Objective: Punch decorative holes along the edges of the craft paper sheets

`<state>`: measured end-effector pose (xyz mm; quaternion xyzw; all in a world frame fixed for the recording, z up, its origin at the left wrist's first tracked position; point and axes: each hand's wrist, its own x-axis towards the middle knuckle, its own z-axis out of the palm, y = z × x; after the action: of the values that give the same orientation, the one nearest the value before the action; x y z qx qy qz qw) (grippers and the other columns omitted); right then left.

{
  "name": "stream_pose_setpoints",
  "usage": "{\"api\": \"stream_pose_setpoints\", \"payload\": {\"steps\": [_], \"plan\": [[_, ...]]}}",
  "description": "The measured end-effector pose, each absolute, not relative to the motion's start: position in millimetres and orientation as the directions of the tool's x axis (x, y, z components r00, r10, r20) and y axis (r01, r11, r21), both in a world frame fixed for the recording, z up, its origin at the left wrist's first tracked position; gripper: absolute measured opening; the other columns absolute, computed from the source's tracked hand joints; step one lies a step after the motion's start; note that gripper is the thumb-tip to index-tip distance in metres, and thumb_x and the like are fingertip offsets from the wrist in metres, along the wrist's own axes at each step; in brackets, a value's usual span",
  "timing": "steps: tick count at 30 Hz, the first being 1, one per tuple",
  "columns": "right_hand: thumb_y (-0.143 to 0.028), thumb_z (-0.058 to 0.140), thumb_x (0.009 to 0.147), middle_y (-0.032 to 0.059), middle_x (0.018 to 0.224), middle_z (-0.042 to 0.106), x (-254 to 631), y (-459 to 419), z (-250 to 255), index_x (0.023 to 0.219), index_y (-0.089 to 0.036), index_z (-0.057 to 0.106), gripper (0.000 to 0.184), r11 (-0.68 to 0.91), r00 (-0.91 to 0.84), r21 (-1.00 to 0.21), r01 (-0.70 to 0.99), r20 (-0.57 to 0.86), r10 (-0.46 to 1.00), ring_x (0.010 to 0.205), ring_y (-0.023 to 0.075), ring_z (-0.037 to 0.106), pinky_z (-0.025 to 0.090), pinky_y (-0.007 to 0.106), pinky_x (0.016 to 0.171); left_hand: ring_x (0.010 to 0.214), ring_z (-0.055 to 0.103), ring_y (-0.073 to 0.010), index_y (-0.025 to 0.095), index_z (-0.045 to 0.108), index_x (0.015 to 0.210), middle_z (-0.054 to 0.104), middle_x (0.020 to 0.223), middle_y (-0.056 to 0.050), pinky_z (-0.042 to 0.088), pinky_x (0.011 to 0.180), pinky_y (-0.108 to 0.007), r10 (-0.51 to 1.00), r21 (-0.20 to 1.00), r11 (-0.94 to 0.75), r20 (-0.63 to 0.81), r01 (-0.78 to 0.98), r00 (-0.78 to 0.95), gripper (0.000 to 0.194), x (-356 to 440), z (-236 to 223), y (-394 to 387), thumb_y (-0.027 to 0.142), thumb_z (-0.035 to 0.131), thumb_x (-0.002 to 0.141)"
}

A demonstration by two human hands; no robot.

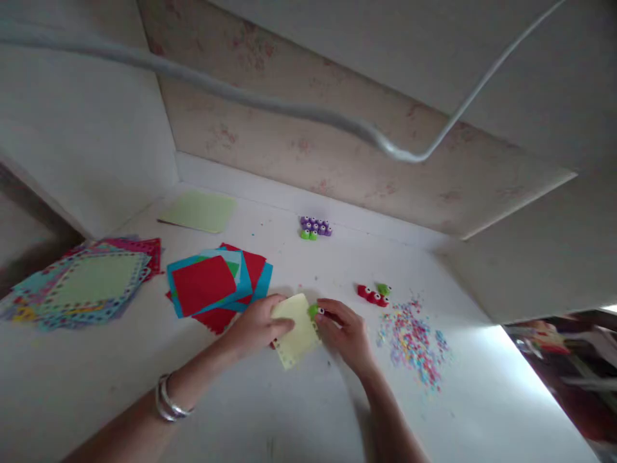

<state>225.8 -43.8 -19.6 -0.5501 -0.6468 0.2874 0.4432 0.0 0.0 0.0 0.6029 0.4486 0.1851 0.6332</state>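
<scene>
My left hand (263, 326) is closed on a pale yellow-green sheet of paper (299, 328), thumb on top, holding it just above the white table. Small punched holes run along the sheet's lower and right edges. In my right hand (348, 334) is a small green craft punch (314, 311), set at the sheet's upper right edge; fingers partly cover it. To the right lie red craft punches (373, 296) in a row, with another green punch (384, 289) beside them. Farther right spreads a scatter of punched paper bits (417, 341).
Purple craft punches (316, 225) and two green ones stand near the back wall. Left lie red and blue sheets (212, 283), a pile of hole-edged sheets (96, 280) and a pale green stack (200, 211). A white cable (289, 109) hangs across above the table (231, 411).
</scene>
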Motion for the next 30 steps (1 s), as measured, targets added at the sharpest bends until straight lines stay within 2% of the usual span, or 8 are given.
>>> {"api": "stream_pose_setpoints", "payload": {"steps": [4, 8, 12, 18, 21, 23, 26, 30], "plan": [[-0.029, 0.067, 0.090, 0.0077, 0.112, 0.071, 224.8, -48.0, -19.1, 0.104, -0.025, 0.074, 0.017, 0.237, -0.067, -0.831, 0.503, 0.236, 0.969, 0.096, 0.0204, 0.069, 0.060, 0.031, 0.077, 0.094, 0.070, -0.0243, 0.021, 0.059, 0.118, 0.073, 0.103, -0.005, 0.055, 0.076, -0.032, 0.862, 0.896, -0.098, -0.142, 0.434, 0.487, 0.035, 1.2, -7.6, -5.8, 0.030, 0.061, 0.084], [-0.029, 0.065, 0.091, 0.0067, 0.108, 0.072, 223.7, -48.3, -13.5, 0.102, -0.026, 0.074, 0.015, 0.269, -0.137, -0.776, 0.570, 0.233, 0.963, 0.098, 0.0215, 0.068, 0.058, 0.034, 0.083, 0.109, 0.065, -0.0255, 0.021, 0.054, 0.128, 0.066, 0.119, -0.009, 0.052, 0.091, -0.037, 0.856, 0.737, -0.394, 0.077, 0.549, 0.511, 0.040, 7.4, -16.8, -15.2, 0.022, 0.057, 0.088], [-0.032, 0.056, 0.097, 0.0067, 0.102, 0.074, 224.6, -43.6, -6.3, 0.100, -0.024, 0.074, 0.020, 0.252, -0.066, -0.748, 0.614, 0.270, 0.961, 0.095, 0.0212, 0.068, 0.055, 0.036, 0.085, 0.101, 0.064, -0.0263, 0.022, 0.046, 0.140, 0.056, 0.128, -0.013, 0.056, 0.074, -0.036, 0.874, 0.499, -0.478, 0.190, 0.723, 0.446, 0.051, 7.9, -14.6, -23.4, 0.032, 0.058, 0.092], [-0.036, 0.057, 0.096, 0.0060, 0.098, 0.073, 219.6, -29.1, 2.0, 0.097, -0.023, 0.074, 0.021, 0.240, -0.028, -0.785, 0.571, 0.273, 0.962, 0.092, 0.0197, 0.066, 0.050, 0.033, 0.083, 0.119, 0.051, -0.0340, 0.020, 0.061, 0.125, 0.057, 0.131, -0.011, 0.044, 0.099, -0.051, 0.843, 0.357, -0.534, 0.300, 0.767, 0.447, 0.040, 4.8, -5.4, -29.3, 0.045, 0.056, 0.094], [-0.047, 0.059, 0.094, 0.0016, 0.072, 0.065, 209.8, -19.3, 12.7, 0.083, -0.021, 0.071, 0.030, 0.117, 0.112, -0.935, 0.336, 0.163, 0.980, 0.064, 0.0134, 0.057, 0.045, 0.026, 0.060, 0.122, 0.049, -0.0322, 0.019, 0.059, 0.124, 0.060, 0.129, -0.009, 0.040, 0.102, -0.050, 0.828, 0.393, -0.561, 0.260, 0.728, 0.498, 0.041, 7.6, -7.1, -33.6, 0.043, 0.061, 0.091], [-0.057, 0.057, 0.092, -0.0056, 0.051, 0.042, 202.3, -13.1, 22.9, 0.064, -0.020, 0.059, 0.045, 0.017, 0.173, -1.000, 0.004, 0.017, 0.985, 0.043, 0.0084, 0.035, 0.029, 0.023, 0.043, 0.123, 0.049, -0.0308, 0.020, 0.059, 0.123, 0.060, 0.130, -0.008, 0.038, 0.104, -0.049, 0.818, 0.410, -0.574, 0.247, 0.709, 0.519, 0.039, 9.1, -8.3, -36.0, 0.040, 0.064, 0.089], [-0.065, 0.059, 0.086, -0.0106, 0.047, 0.021, 192.5, -6.7, 35.4, 0.053, -0.022, 0.037, 0.059, -0.106, 0.076, -0.922, -0.373, -0.144, 0.987, 0.039, 0.0062, 0.012, 0.012, 0.023, 0.038, 0.123, 0.049, -0.0293, 0.022, 0.059, 0.121, 0.060, 0.130, -0.007, 0.034, 0.106, -0.049, 0.811, 0.431, -0.582, 0.248, 0.689, 0.530, 0.037, 9.2, -8.0, -37.5, 0.038, 0.065, 0.088], [-0.064, 0.067, 0.080, -0.0114, 0.046, 0.020, 183.7, -2.4, 36.6, 0.053, -0.022, 0.029, 0.063, -0.216, -0.028, -0.888, -0.405, -0.224, 0.974, 0.039, 0.0048, 0.011, 0.009, 0.023, 0.038, 0.124, 0.049, -0.0294, 0.022, 0.060, 0.120, 0.060, 0.130, -0.007, 0.033, 0.107, -0.049, 0.810, 0.440, -0.583, 0.245, 0.683, 0.533, 0.036, 8.3, -7.1, -36.8, 0.039, 0.065, 0.088]]}}
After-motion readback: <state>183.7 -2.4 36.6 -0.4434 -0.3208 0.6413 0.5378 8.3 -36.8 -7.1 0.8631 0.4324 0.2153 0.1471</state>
